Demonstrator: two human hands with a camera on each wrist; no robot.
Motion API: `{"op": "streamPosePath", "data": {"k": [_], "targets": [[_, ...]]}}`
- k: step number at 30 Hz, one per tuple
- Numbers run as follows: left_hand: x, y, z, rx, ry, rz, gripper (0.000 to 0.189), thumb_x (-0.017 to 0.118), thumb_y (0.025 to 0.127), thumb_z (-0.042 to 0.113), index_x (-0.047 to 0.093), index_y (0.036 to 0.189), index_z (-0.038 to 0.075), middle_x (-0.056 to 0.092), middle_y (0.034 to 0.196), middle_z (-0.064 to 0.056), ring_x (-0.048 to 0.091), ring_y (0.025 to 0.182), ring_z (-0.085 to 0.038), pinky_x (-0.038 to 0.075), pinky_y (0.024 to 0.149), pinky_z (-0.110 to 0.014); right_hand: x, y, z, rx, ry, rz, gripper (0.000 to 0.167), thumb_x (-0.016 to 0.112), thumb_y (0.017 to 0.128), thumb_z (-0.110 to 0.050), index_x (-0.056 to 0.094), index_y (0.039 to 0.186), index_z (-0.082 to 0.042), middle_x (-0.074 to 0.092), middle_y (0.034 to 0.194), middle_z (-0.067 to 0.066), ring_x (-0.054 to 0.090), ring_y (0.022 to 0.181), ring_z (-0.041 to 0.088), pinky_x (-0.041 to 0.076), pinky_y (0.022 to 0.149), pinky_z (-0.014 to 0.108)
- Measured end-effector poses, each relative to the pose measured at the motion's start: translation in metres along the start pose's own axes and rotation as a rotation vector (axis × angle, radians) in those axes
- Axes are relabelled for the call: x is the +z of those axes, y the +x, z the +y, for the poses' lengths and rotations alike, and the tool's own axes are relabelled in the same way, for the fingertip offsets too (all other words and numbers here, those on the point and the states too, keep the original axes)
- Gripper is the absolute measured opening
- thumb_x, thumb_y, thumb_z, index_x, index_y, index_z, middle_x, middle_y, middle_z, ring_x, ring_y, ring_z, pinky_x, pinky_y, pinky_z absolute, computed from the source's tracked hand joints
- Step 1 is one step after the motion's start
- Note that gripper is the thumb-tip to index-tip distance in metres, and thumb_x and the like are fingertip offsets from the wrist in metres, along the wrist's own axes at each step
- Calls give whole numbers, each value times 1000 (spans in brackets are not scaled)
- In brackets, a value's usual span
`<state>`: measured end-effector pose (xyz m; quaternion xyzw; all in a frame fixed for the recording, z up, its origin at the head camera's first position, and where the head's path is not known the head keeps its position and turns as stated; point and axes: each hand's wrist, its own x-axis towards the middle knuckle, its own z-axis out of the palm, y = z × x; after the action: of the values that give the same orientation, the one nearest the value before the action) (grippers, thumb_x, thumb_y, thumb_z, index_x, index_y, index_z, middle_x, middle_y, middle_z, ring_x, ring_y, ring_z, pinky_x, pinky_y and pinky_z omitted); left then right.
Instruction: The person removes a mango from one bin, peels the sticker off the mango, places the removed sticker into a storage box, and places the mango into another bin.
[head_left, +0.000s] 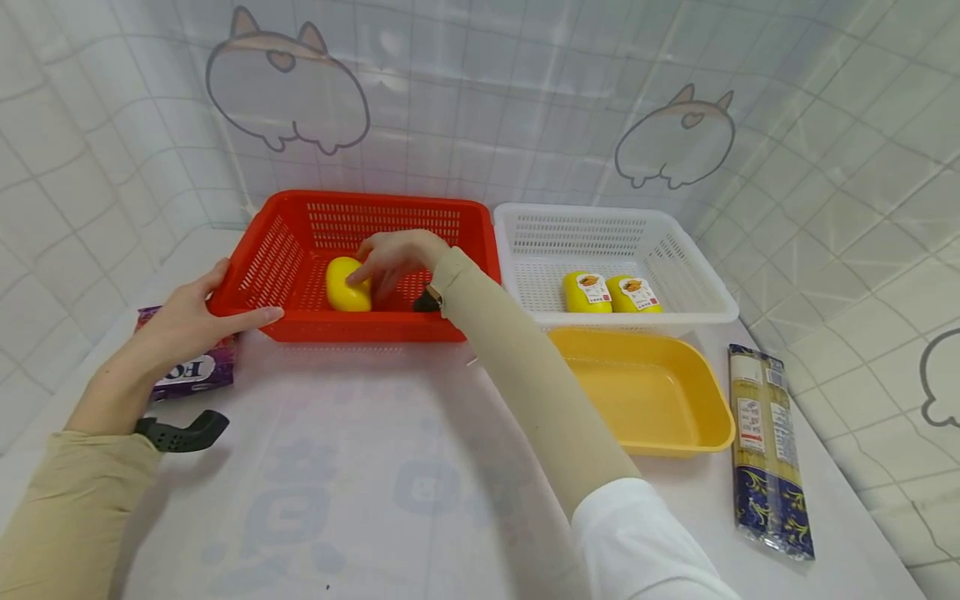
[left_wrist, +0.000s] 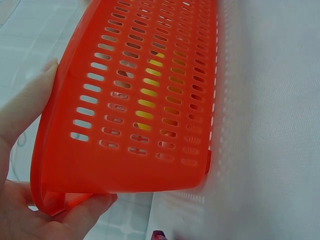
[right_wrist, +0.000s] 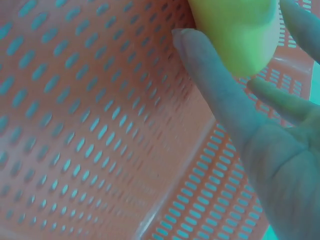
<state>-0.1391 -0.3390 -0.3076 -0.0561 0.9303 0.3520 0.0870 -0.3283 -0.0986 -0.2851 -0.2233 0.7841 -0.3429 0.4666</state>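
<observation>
My left hand grips the left front corner of the red plastic basket, with the thumb along the front rim. The left wrist view shows the thumb and fingers round that rim. Inside the basket, toward its left, a smooth yellow oval object lies near the front wall. My right hand reaches in from the right, a fingertip touching the yellow object in the head view. Its fingers look spread and fairly straight beside the object in the right wrist view.
A white basket with two labelled yellow oval objects stands to the right. In front of it sits a yellow tub. A noodle packet lies far right. A purple packet is below my left hand.
</observation>
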Motion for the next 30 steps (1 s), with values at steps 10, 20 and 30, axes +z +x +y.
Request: {"op": "streamPosePath", "data": {"k": [10, 20, 30], "targets": [[-1, 2, -2, -2, 5, -8, 116, 59, 89, 66, -20, 155, 13, 10, 161, -33, 26, 134, -50, 39, 96, -72, -6, -36, 1, -16, -58, 13, 73, 67, 96, -27, 29, 155, -7, 45, 147, 15, 60, 125, 32, 50, 106, 38], [0, 4, -3, -8, -1, -8, 118, 60, 87, 69, -21, 155, 16, 9, 162, -32, 25, 134, -51, 40, 93, -73, -13, -59, -1, -53, -54, 59, 70, 70, 94, -27, 34, 151, -9, 40, 149, 5, 60, 125, 33, 50, 105, 39], [-1, 4, -4, -3, 15, 6, 117, 59, 89, 67, -21, 155, 14, 8, 162, -33, 25, 134, -53, 36, 95, -76, -18, -71, 1, -104, -138, 67, 74, 73, 91, -35, 36, 151, -13, 34, 156, 2, 61, 121, 27, 51, 103, 35]]}}
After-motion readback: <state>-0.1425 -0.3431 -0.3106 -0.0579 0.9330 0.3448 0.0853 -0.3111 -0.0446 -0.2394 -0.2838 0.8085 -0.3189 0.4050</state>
